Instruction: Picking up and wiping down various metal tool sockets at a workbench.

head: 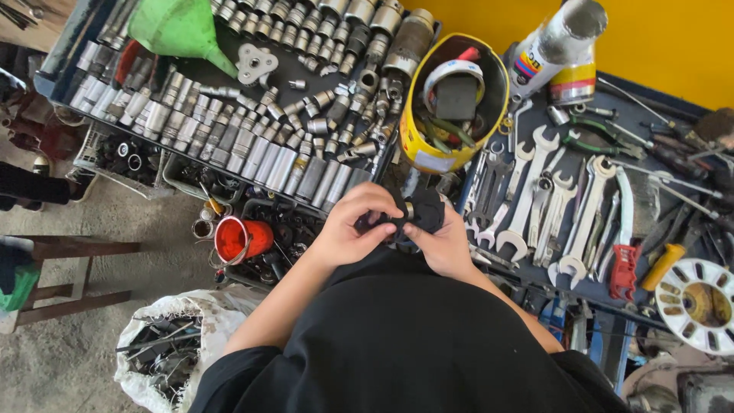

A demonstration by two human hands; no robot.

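Black fabric of my shirt (428, 344) fills the near view. Above it, my left hand (348, 229) and right hand (443, 245) clamp their fingers on a black cloth wad (424, 210) wrapped about a small metal socket (409, 210). Judged soft outside, rigid and possibly oily inside; grip through the cloth, over the socket's sides.

Both hands together at centre, close to the torso. Left hand (348, 229) curled, fingers (375, 200) bent over the top, knuckles up. Right hand (441, 246) cupped beneath, thumb inward. 2 bare forearms angle in, elbows bent.
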